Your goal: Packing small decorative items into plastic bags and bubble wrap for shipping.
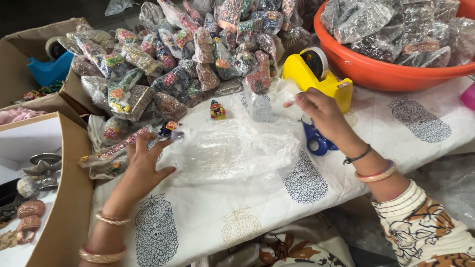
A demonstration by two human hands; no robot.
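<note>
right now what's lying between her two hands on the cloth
In the head view, a crumpled sheet of clear bubble wrap lies between the left hand and the right hand; the left hand touches its edge.

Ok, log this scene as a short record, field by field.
left hand: flat on the clear plastic sheet's left edge
right hand: pinching a strip of tape at the yellow tape dispenser
between the hands: small painted figurine
under right wrist: blue scissors
behind: pile of wrapped packets, orange tub of more
surface: printed white cloth
</note>
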